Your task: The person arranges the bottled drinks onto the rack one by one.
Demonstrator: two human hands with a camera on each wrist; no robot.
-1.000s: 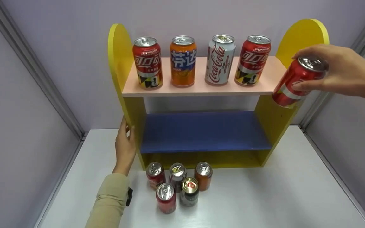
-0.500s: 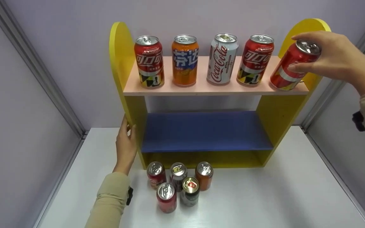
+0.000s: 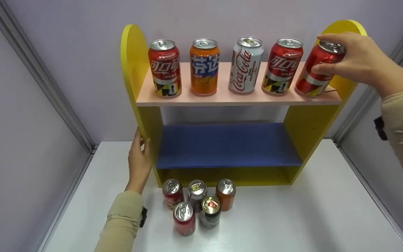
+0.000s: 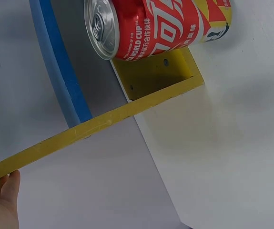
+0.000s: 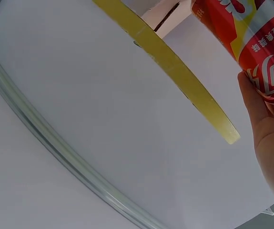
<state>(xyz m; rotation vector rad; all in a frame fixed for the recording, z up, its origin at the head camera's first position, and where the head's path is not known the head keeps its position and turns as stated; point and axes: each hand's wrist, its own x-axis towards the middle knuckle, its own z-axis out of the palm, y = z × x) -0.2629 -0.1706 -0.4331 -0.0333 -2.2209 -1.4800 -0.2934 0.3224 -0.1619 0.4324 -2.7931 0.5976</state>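
My right hand grips a red Coca-Cola can near its top, thumb in front and fingers behind. The can stands slightly tilted at the right end of the pink top shelf. In the right wrist view the thumb lies along the red can. To its left on that shelf are another red Coca-Cola can, a white Coca-Cola can, an orange Fanta can and a red can. My left hand rests its fingers against the outside of the yellow left side panel.
A blue lower shelf spans the rack below. Several cans stand grouped on the white table before it, among them a red can, an orange can and a dark can with a gold lid. Grey walls enclose both sides.
My right hand has brought the red can leftward from the rack's right side onto the right end of the top shelf. The left hand has stayed at the side panel.
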